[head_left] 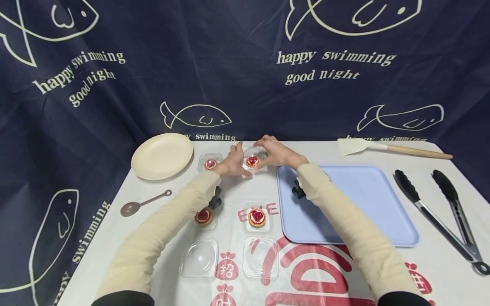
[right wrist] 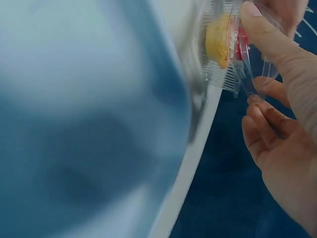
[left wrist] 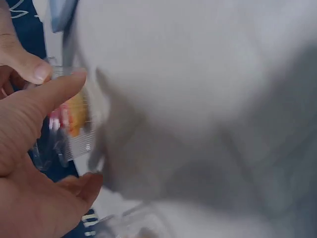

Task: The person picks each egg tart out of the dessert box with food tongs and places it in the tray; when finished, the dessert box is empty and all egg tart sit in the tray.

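The left hand (head_left: 231, 165) and the right hand (head_left: 278, 152) meet around one small tart (head_left: 252, 161), which sits between them in a clear plastic box (right wrist: 225, 80). The right hand pinches the clear lid part (right wrist: 247, 69) of this box between thumb and fingertips. The left hand is wide, with thumb and fingers well apart at the near left side of the box; I cannot tell if it presses the plastic.

Just left of the left hand there is a second tart (head_left: 210, 164) in its clear box. Nearer to the person than the hands lies a third tart (head_left: 257, 217), and a fourth tart (head_left: 203, 216) is partly hidden by the left sleeve (head_left: 153, 242). Behind these two, closer to the body, are two clear plastic containers (head_left: 261, 257) side by side.

Farther left of the left hand stand a cream plate (head_left: 162, 156) and, nearer, a brown spoon (head_left: 132, 208). To the right of the right hand is a blue tray (head_left: 356, 204), partly under the right sleeve (head_left: 344, 216). Still farther right lie a white spatula (head_left: 383, 146) with wooden handle and black-tipped tongs (head_left: 436, 221). All rest on the white-covered table (head_left: 157, 250), before a navy cloth (head_left: 245, 80) with fish drawings.
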Demonstrator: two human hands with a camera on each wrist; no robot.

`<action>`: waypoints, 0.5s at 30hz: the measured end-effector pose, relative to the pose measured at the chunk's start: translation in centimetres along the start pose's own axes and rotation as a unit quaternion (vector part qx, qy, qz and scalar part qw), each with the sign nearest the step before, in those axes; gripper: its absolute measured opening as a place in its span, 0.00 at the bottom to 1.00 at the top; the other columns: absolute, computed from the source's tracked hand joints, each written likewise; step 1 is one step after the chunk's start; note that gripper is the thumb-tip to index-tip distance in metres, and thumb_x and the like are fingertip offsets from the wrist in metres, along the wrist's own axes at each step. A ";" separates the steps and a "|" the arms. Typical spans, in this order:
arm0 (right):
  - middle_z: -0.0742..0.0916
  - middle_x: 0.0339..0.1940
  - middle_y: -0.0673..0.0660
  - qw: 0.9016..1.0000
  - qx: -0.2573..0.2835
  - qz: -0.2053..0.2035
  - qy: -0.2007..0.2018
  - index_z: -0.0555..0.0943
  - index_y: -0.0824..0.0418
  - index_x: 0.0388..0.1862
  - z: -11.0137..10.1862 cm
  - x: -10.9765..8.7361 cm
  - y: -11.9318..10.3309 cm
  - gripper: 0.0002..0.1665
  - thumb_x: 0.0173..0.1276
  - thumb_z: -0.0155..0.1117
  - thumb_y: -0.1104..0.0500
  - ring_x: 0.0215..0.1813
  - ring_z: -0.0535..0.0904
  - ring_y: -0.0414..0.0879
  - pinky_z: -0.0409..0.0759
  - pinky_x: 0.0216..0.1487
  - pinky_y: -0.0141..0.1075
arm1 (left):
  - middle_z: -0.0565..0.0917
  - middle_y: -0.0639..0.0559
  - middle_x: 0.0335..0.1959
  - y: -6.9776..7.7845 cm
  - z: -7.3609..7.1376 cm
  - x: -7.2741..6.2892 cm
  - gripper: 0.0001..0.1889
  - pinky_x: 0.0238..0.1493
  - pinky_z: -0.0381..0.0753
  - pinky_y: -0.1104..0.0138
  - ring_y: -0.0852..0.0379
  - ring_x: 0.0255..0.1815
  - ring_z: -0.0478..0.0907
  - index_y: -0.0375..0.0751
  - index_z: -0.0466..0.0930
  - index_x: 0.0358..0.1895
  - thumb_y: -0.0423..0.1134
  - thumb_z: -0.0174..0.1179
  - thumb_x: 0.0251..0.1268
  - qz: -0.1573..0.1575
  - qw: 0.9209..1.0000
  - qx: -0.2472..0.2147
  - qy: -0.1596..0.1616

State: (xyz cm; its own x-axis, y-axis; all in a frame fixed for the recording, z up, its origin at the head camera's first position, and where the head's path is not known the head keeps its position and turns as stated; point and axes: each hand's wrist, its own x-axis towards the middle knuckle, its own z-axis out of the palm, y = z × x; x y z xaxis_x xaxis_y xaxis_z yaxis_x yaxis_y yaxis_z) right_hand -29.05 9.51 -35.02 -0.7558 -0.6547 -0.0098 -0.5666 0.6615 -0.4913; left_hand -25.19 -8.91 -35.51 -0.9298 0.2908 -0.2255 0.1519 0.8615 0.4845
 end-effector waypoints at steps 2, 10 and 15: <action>0.75 0.59 0.65 1.000 -0.006 -0.012 0.016 0.74 0.69 0.63 -0.2 -0.2 -0.2 0.46 0.51 0.80 0.48 0.63 0.67 0.60 0.68 0.67 0.51 | 0.54 0.31 0.71 0.0 -0.5 -0.3 0.59 0.72 0.65 0.53 0.36 0.70 0.60 0.30 0.39 0.76 0.41 0.75 0.50 0.021 1.000 0.013 0.008; 0.77 0.59 0.65 0.998 -0.005 -0.049 0.038 0.72 0.70 0.65 -0.8 -1.3 -0.9 0.46 0.53 0.79 0.49 0.61 0.69 0.59 0.69 0.64 0.52 | 0.62 0.42 0.71 -0.1 -1.9 -1.4 0.46 0.69 0.63 0.41 0.41 0.73 0.58 0.36 0.55 0.74 0.43 0.72 0.54 0.101 0.990 0.083 0.049; 0.78 0.61 0.67 0.995 0.087 -0.020 0.035 0.60 0.72 0.73 -1.5 -2.7 -1.5 0.48 0.63 0.70 0.49 0.62 0.73 0.58 0.73 0.63 0.51 | 0.66 0.43 0.69 0.2 -2.2 -2.5 0.44 0.67 0.66 0.46 0.45 0.71 0.61 0.36 0.57 0.72 0.42 0.72 0.53 0.152 0.975 0.117 0.108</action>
State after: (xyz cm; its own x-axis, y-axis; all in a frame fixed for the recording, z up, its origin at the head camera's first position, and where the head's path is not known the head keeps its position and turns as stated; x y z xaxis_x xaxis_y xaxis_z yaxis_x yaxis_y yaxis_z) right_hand -26.63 10.88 -32.94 -0.7579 -0.6485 0.0712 -0.5362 0.5570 -0.6342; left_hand -23.58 -10.40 -33.04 -0.8748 0.4750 0.0950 0.4809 0.8277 0.2893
